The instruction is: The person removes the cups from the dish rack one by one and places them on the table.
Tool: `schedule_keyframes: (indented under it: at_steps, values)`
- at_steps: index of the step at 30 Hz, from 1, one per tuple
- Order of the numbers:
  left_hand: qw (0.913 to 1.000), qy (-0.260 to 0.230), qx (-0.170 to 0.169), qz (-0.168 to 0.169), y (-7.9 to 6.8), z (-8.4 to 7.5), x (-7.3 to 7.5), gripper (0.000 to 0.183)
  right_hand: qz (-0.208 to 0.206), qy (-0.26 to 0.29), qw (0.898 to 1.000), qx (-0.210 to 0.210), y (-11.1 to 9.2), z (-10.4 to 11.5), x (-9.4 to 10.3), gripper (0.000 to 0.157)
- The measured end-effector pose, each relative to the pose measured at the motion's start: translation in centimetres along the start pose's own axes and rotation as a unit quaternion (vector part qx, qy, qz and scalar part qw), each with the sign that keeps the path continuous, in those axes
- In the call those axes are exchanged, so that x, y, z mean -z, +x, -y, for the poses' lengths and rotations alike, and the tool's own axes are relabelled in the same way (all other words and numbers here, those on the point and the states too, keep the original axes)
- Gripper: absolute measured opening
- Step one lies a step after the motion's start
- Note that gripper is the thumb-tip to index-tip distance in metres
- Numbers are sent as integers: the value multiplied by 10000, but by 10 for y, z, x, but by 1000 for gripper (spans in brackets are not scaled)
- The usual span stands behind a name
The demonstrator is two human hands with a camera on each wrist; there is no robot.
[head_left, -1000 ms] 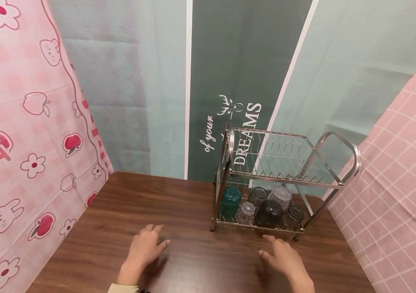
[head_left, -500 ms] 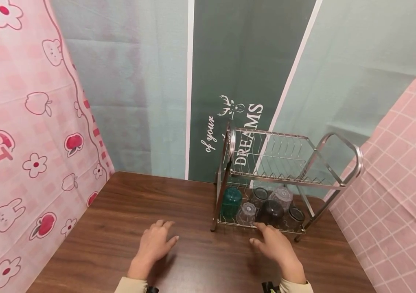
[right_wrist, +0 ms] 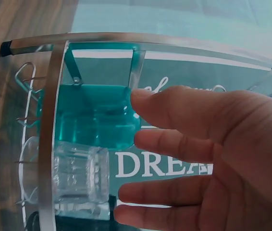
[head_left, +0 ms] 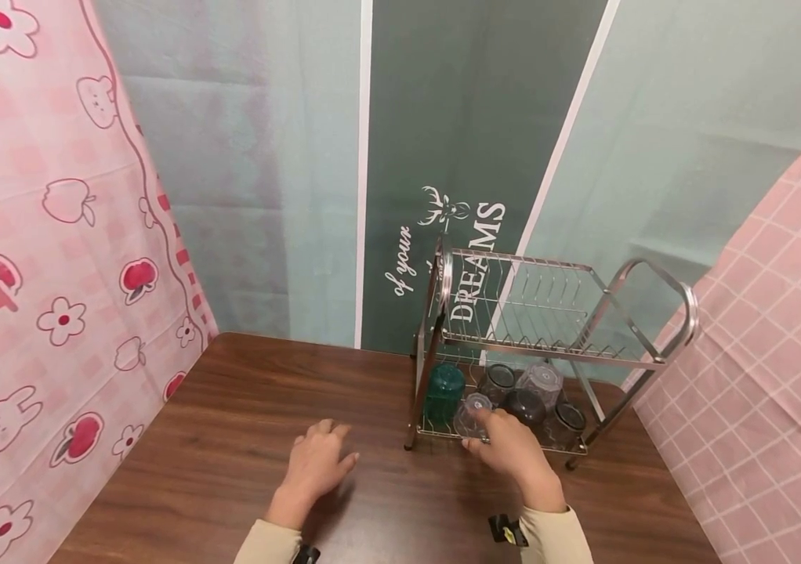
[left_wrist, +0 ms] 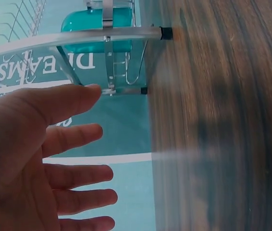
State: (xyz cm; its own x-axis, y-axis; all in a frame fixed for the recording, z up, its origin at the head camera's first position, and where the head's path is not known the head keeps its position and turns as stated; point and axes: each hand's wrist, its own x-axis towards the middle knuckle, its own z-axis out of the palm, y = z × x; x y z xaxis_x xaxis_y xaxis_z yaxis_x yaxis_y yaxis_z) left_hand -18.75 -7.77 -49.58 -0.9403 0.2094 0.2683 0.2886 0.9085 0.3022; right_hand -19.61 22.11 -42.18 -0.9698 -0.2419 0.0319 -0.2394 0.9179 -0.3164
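My right hand (head_left: 511,448) reaches to the front of a two-tier metal dish rack (head_left: 549,345), fingers spread and holding nothing. Just beyond its fingertips stands a small clear glass (right_wrist: 80,173), upside down on the lower tier. To the left of that glass is a teal glass (head_left: 445,392), also upside down. A dark glass (head_left: 526,406) is partly hidden behind the right hand. My left hand (head_left: 317,462) hovers over the wooden table, left of the rack, its fingers loosely extended and nothing in them.
More upturned glasses share the lower tier: a grey one (head_left: 498,382), a clear one (head_left: 541,381) and a dark one (head_left: 570,419) at the right end. Cloth hangs behind the table (head_left: 259,392) and along both sides. The rack's upper tier carries wire dividers.
My right hand has moved left and forward, from in front of the rack to the small clear glass. The left hand has drifted right and slightly forward.
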Motion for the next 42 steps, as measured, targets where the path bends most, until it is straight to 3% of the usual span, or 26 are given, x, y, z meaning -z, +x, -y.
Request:
schedule_keyframes:
  at_steps: [14,21,29,42]
  values:
    - [9992,23,-393,-43,18,-7,-8,40,-194,-403,9985,321,29,4,0,47]
    - [9989,-123,-421,167,24,-12,-13,43,-216,-369,9983,385,41,8,2,50]
    - [9984,-230,-476,181,30,-16,-21,42,-212,-295,9986,376,53,12,2,57]
    - [9983,-205,-447,305,35,-25,-40,45,-314,-275,9974,584,81,7,-14,63]
